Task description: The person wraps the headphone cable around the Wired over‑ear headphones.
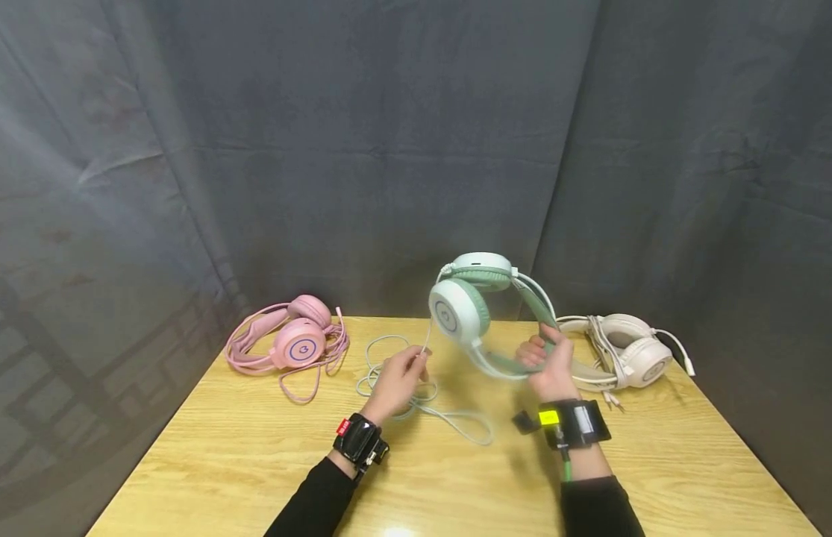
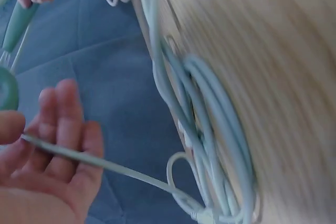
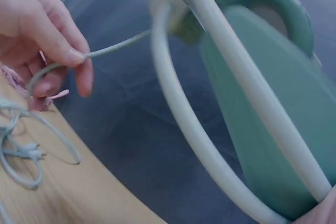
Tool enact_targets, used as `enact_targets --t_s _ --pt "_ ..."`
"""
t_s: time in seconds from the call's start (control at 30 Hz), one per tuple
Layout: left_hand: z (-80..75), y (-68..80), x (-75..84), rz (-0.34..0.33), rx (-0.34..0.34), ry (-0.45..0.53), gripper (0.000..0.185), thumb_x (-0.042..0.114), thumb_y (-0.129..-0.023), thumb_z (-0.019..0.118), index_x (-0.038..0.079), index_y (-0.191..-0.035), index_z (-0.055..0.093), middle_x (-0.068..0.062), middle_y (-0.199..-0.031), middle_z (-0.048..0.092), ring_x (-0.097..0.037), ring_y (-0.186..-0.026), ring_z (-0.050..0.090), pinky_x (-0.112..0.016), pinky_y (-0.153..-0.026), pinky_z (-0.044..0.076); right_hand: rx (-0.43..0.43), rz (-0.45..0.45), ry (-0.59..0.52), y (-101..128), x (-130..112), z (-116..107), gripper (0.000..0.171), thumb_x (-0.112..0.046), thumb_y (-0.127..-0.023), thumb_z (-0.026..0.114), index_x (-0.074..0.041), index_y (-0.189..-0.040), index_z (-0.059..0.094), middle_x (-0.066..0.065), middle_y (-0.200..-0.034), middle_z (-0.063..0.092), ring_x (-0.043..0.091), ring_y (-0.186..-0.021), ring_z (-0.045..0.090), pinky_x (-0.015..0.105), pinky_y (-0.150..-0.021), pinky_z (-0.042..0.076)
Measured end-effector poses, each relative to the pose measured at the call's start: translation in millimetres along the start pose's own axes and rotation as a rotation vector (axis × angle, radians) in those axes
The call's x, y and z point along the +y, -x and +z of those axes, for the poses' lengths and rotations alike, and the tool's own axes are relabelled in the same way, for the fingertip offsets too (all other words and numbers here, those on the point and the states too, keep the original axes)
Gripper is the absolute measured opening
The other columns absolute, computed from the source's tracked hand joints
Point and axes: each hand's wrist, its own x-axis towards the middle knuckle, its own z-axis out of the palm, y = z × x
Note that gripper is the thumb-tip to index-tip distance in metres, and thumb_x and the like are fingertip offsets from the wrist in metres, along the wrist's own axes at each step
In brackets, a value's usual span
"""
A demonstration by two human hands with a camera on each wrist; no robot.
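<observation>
Above the wooden tabletop (image 1: 207, 462), a mint-green over-ear headset (image 1: 459, 309) hangs clear of the surface, its headband grasped by the right hand (image 1: 550, 365). Seen from the head view, the long axis runs obliquely, from the gripped crown of the headband toward the ear cups at about 10 o'clock from that hand. The left hand (image 1: 398, 377) pinches the headset's thin cable (image 2: 121, 169) between thumb and fingers; from it the ear cups lie at 1 o'clock, and the slack cable coils (image 1: 418, 403) rest on the wood at 5 o'clock. The left hand is thus the nearer to the coils, the right to the headband. A pink headset (image 1: 301, 347) lies at 10 o'clock from the left hand; a cream headset (image 1: 647, 362), at 3 o'clock from the right.
</observation>
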Motion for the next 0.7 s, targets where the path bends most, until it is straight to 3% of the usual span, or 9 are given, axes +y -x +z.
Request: enact_targets --t_s 0.13,0.27,0.5,0.7 --pt "-1.6 -0.8 -2.1 0.059 0.143 0.032 0.027 0.019 -0.102 0.051 0.008 -0.121 0.065 -0.003 -0.084 0.069 -0.014 -0.071 0.066 -0.022 -0.063 0.053 0.125 -0.053 -0.178 0 -6 -1 0.035 -0.026 -0.100 0.043 -0.015 -0.067 0.036 -0.007 -0.055 0.026 0.009 -0.046 0.019 0.023 -0.040 0.021" --pt "-2.1 0.7 -2.2 0.120 0.193 0.005 0.028 0.012 -0.099 0.055 0.005 -0.124 0.065 -0.006 -0.090 0.071 -0.012 -0.071 0.063 -0.020 -0.062 0.053 0.178 -0.040 -0.186 -3 -7 -6 0.021 -0.026 -0.101 0.043 -0.019 -0.084 0.032 -0.005 -0.058 0.029 0.012 -0.045 0.024 0.026 -0.044 0.029" --pt "7.9 -2.1 4.0 0.122 0.133 -0.249 0.026 0.008 -0.094 0.061 0.007 -0.118 0.070 -0.002 -0.083 0.062 -0.007 -0.065 0.047 -0.018 -0.053 0.042 0.083 -0.009 -0.123 -8 7 -5 0.015 -0.025 -0.102 0.039 -0.023 -0.096 0.025 -0.005 -0.060 0.031 0.011 -0.045 0.026 0.023 -0.044 0.027" --pt "18.7 -1.1 18.8 0.184 0.022 -0.275 0.024 0.002 -0.090 0.062 0.008 -0.112 0.072 -0.008 -0.099 0.072 -0.013 -0.080 0.064 -0.019 -0.070 0.053 0.136 -0.108 -0.026 -9 24 4 0.015 -0.022 -0.102 0.042 -0.021 -0.096 0.028 -0.005 -0.062 0.032 0.010 -0.041 0.028 0.022 -0.041 0.030"
